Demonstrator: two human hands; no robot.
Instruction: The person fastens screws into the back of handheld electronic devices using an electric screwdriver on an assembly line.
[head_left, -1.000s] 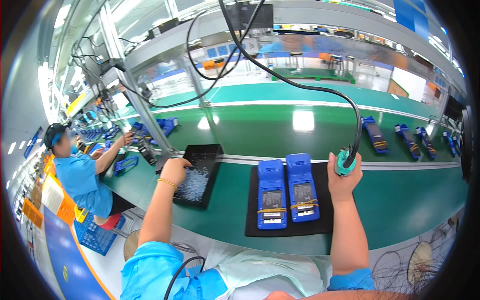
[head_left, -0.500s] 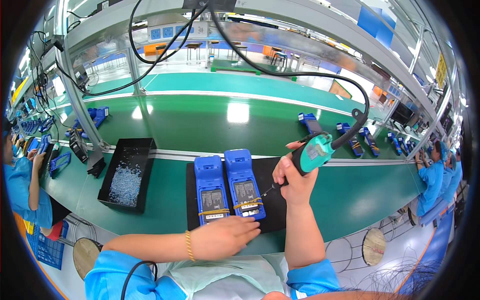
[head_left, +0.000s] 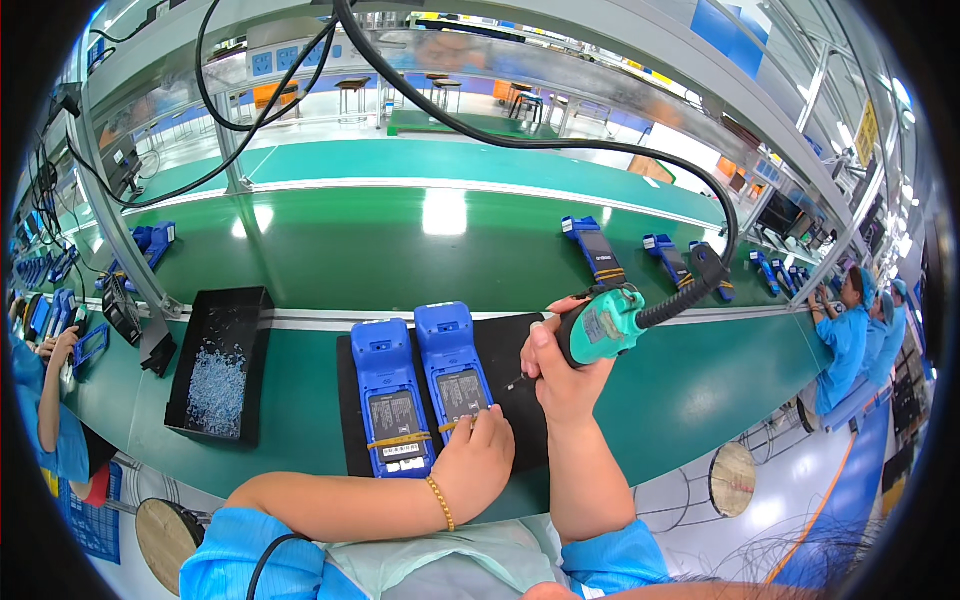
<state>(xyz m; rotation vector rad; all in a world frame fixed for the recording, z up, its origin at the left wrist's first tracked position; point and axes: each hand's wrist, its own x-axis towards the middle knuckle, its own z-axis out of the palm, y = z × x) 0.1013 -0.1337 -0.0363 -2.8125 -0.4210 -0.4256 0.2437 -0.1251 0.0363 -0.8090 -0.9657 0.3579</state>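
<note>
Your right hand [head_left: 562, 372] is clenched round a teal electric screwdriver [head_left: 600, 326], its thick black cable [head_left: 560, 140] rising to the frame overhead so the weight hangs from above rather than dragging on your wrist. The tool is tilted, its dark bit [head_left: 517, 382] slanting down toward the right-hand one of two blue handheld terminals [head_left: 452, 372]. Your left hand [head_left: 478, 462] rests curled on that unit's lower end, fingertips pinched at its edge, seemingly to steady it; whether they hold anything small cannot be told. The second blue terminal [head_left: 392, 398] lies just beside the first, both back-up and parallel on a black rectangular mat [head_left: 512, 340], which likely guards their faces and stops them sliding. The mat sits at the near edge of the green desk [head_left: 680, 390], directly before you. To your left, within easy reach, a black open tray [head_left: 222, 360] holds a heap of small pale parts. More blue units [head_left: 592, 250] lie farther back on the green conveyor. Co-workers in blue smocks [head_left: 848, 340] work at both far ends.
</note>
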